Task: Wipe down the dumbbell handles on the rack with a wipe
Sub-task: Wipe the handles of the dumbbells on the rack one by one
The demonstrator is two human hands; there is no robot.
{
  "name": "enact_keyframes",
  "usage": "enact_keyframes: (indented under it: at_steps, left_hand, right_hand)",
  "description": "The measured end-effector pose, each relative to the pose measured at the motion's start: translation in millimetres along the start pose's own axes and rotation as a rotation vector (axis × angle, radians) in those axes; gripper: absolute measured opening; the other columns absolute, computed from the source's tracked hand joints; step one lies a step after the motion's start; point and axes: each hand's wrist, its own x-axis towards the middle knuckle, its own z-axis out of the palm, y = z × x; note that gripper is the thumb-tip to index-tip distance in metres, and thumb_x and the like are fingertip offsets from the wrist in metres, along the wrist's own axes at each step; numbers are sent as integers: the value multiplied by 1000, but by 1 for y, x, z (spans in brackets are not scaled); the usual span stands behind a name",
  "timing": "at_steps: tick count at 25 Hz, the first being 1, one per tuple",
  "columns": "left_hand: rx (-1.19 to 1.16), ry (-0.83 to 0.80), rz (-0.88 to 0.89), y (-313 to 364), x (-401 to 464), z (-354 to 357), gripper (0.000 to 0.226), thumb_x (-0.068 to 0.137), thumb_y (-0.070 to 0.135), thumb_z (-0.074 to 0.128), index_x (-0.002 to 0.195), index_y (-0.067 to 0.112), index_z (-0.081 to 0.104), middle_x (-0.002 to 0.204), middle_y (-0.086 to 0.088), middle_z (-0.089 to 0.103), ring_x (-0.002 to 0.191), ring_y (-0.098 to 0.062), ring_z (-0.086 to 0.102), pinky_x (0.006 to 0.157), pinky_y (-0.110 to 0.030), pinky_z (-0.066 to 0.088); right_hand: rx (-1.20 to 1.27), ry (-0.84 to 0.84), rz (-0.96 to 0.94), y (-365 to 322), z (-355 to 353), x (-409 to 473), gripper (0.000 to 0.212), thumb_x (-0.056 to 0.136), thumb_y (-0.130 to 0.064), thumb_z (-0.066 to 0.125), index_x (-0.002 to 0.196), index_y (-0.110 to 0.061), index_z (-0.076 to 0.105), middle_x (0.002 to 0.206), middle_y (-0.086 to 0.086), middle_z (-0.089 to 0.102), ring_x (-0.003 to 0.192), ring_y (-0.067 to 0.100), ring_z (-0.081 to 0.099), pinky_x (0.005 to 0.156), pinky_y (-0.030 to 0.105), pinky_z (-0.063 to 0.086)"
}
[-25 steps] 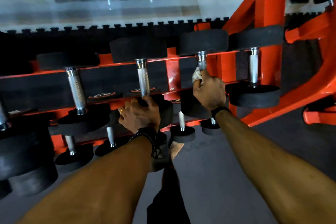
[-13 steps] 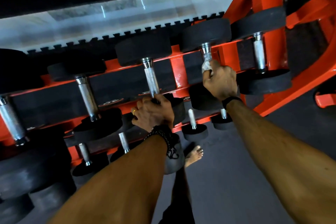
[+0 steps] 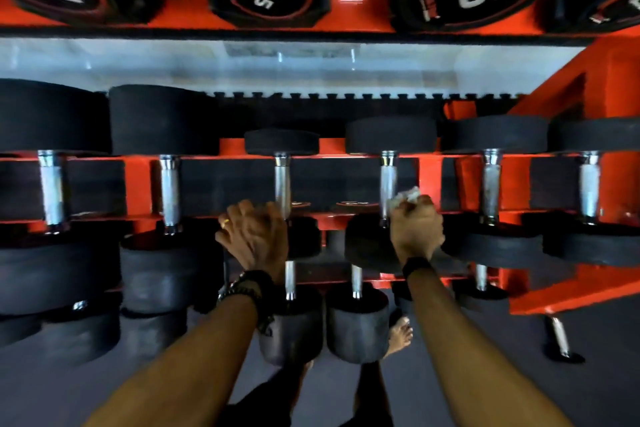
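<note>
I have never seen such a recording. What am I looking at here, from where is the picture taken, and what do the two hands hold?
There is no machine: a person wears a camera on the head, looking forward and down at their own arms. In front stands an orange rack carrying black dumbbells with silver handles. The right hand pinches a white wipe beside one dumbbell handle. The left hand sits at the lower end of the neighbouring handle; motion blur hides its exact grip. A bare foot shows on the grey floor below.

right hand (image 3: 417,230) clutching wipe (image 3: 406,196) (white, crumpled), beside chrome handle (image 3: 387,184)
</note>
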Motion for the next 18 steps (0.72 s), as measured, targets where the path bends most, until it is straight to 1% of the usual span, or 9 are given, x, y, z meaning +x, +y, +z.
enact_keyframes:
  at_steps: [1,2,4,5,7,10,12,14,18]
  left_hand:
    - [13,-57,-166,-4,6,0,54,87,47,41,109,2,60,118,-23,59,117,-41,48,99,-49,30]
    - [-28,-123,-287,-7,8,2,58,91,48,40,116,-1,57,125,-25,56,121,-42,46,101,-49,30]
    - [-194,-205,-445,-6,6,6,60,97,50,44,127,-1,51,133,-24,53,125,-41,47,103,-49,35]
    - [-247,-223,-485,-3,6,9,62,97,52,44,130,0,50,135,-23,52,126,-41,48,104,-50,37]
    - [-243,-218,-502,3,5,12,68,94,60,44,130,3,51,136,-21,53,126,-39,48,106,-51,37]
    - [-168,-188,-523,12,7,12,75,91,66,42,130,3,52,138,-19,53,127,-39,47,107,-52,36]
    - [-127,-141,-520,18,5,14,68,91,61,45,126,4,55,132,-19,57,123,-38,50,104,-51,39]
    - [-87,-100,-496,21,3,16,58,93,54,48,119,3,59,121,-20,63,116,-38,54,101,-51,40]
    - [-9,-60,-414,25,1,17,52,93,51,48,110,5,64,111,-20,68,111,-39,57,100,-48,36]
  right_hand:
    - [-11,-1,3,2,2,0,31,95,-38,53,104,-11,66,98,24,69,96,44,64,82,46,51]
    - [-16,-14,1,3,1,1,27,94,-34,53,105,-11,65,98,26,68,96,46,64,82,48,50]
    - [-34,-12,-7,1,-1,1,25,92,-27,52,108,-10,63,100,29,67,97,48,62,83,50,49]
    - [-45,-2,-12,-1,-1,1,28,91,-25,49,110,-9,62,101,30,66,97,48,62,84,50,49]
    - [-74,4,-24,-4,-3,-1,34,89,-24,44,112,-7,61,102,31,65,97,49,61,84,50,48]
    - [-70,-20,-28,-4,-5,-1,29,89,-17,47,112,-5,59,100,32,65,96,50,61,83,51,48]
    - [-62,3,-51,-4,-5,-2,26,89,-14,47,110,-4,59,99,32,65,93,50,62,79,51,49]
    - [-70,55,-73,-5,-4,-3,28,88,-9,47,112,-4,59,102,30,66,91,50,62,75,50,49]
    - [-3,96,-150,-8,-5,-6,44,81,1,49,122,-8,59,118,17,64,100,42,62,77,45,50]
